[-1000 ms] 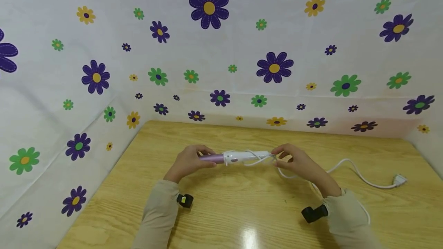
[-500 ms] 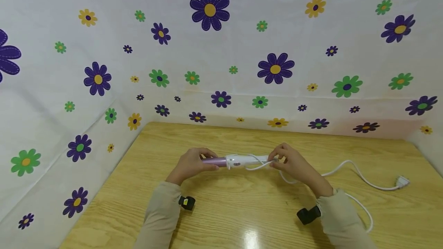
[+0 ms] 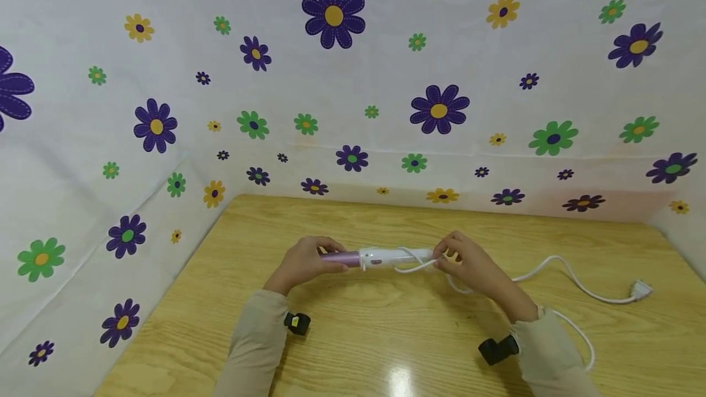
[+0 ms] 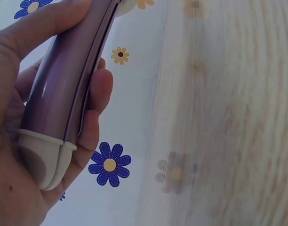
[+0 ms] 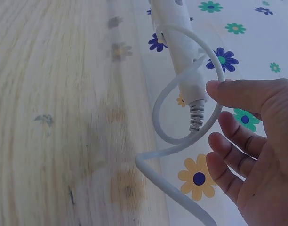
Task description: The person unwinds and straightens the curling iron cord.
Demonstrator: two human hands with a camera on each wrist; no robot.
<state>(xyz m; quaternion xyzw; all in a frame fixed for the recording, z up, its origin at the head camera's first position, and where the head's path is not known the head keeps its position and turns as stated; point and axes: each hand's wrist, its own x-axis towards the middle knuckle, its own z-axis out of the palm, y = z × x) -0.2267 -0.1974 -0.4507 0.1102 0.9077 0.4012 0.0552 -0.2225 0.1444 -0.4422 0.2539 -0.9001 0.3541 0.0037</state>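
Observation:
A hair curling iron (image 3: 386, 256), with a purple barrel and a white handle, is held level above the table. My left hand (image 3: 303, 262) grips its barrel; the left wrist view shows the fingers wrapped round the purple barrel (image 4: 68, 80) and the cream tip (image 4: 45, 160) against the palm. At the handle's end, my right hand (image 3: 469, 265) pinches the white cord (image 5: 170, 186) between thumb and forefinger. This cord loops round the white handle (image 5: 179, 52), beside the ribbed strain relief (image 5: 196, 115). The other right fingers are loosely bent.
The rest of the cord trails over the wooden table (image 3: 353, 336) to a white plug (image 3: 641, 290) on the right. Part of it passes behind the right forearm. A white flower-print cloth (image 3: 375, 66) stands along the back and left of the table.
My right hand moved left onto the handle's end, then back a little to the right with the cord. The left hand keeps its grip on the barrel, nearly still.

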